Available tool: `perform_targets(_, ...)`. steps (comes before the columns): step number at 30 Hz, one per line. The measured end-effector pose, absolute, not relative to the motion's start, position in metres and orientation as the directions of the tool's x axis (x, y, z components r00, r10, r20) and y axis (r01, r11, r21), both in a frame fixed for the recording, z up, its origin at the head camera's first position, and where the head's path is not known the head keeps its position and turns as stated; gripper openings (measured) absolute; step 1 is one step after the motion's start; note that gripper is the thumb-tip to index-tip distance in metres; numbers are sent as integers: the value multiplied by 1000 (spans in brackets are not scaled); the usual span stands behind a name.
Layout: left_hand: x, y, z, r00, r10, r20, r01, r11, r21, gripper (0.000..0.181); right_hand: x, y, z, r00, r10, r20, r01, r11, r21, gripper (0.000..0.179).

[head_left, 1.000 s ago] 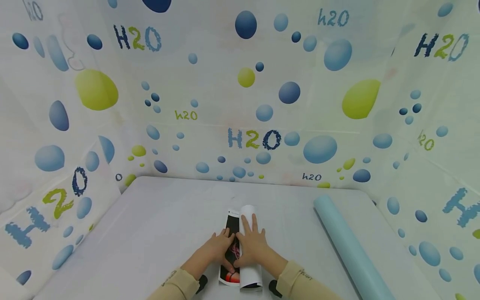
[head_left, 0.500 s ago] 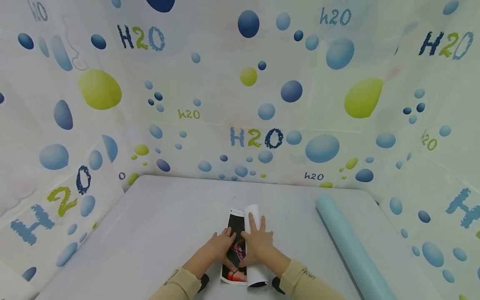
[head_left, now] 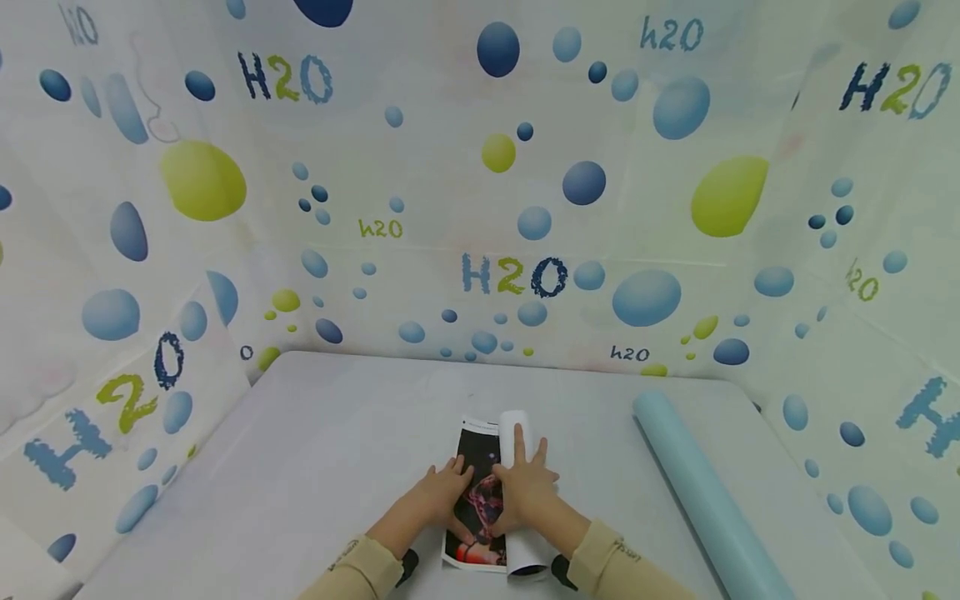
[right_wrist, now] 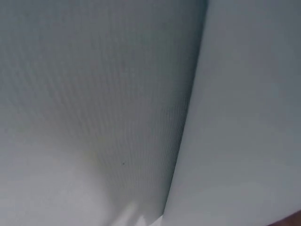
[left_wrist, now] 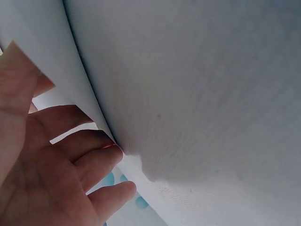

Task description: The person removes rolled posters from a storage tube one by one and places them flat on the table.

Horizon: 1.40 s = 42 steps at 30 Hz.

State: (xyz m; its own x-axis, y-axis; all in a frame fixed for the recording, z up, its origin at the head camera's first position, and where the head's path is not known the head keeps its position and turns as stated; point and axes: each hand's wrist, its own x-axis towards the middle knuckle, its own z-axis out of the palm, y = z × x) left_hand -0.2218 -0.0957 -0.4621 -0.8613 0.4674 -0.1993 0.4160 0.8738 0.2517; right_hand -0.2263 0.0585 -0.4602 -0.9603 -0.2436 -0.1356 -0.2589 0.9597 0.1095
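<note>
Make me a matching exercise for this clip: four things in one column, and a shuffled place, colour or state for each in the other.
Things:
1. left hand
2. right hand
3. printed sheet
4. long roll

Descriptions:
A. fingers spread, resting on the rolled white part
B. light blue, lying towards the right side of the table
C. at the left edge of the flat dark picture
D. partly rolled up, partly flat

Right pairs: 1-C, 2-A, 3-D, 4-B.
</note>
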Motion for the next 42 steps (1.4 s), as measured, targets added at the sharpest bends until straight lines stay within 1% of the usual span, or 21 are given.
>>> perform_targets(6, -221, -95, -460, -866, 457, -203, 403, 878, 258, 95, -226, 63, -459, -970, -211, -118, -224, 968, 115, 93)
perform_targets(13, -222, -97, -460, -868, 456, -197, 402, 878, 258, 95, -227, 73, -461, -970, -213, -117, -216, 976, 14, 93)
perform_targets(16, -225, -97, -462, -868, 458, -193, 405, 877, 257, 95, -230, 80, -461, -969, -223, -105, -224, 975, -4, 92)
perform_targets(25, -234, -97, -468, -865, 467, -185, 417, 872, 256, 97, -235, 91, -459, -962, -245, -117, -249, 968, 23, 94)
perform_targets(33, -235, -100, -471, -867, 458, -198, 407, 878, 251, 98, -241, 113, -463, -972, -208, -108, -212, 977, 25, 92)
perform_targets(35, -235, -103, -471, -867, 458, -195, 410, 879, 243, 98, -245, 124, -464, -977, -183, -105, -184, 983, 1, 91)
perform_targets(39, -234, -107, -471, -865, 462, -195, 412, 876, 251, 98, -249, 151, -467, -986, -140, -93, -133, 988, -84, 89)
perform_targets(42, -233, -109, -470, -862, 466, -197, 410, 872, 267, 97, -249, 168, -467, -988, -128, -82, -119, 987, -108, 88)
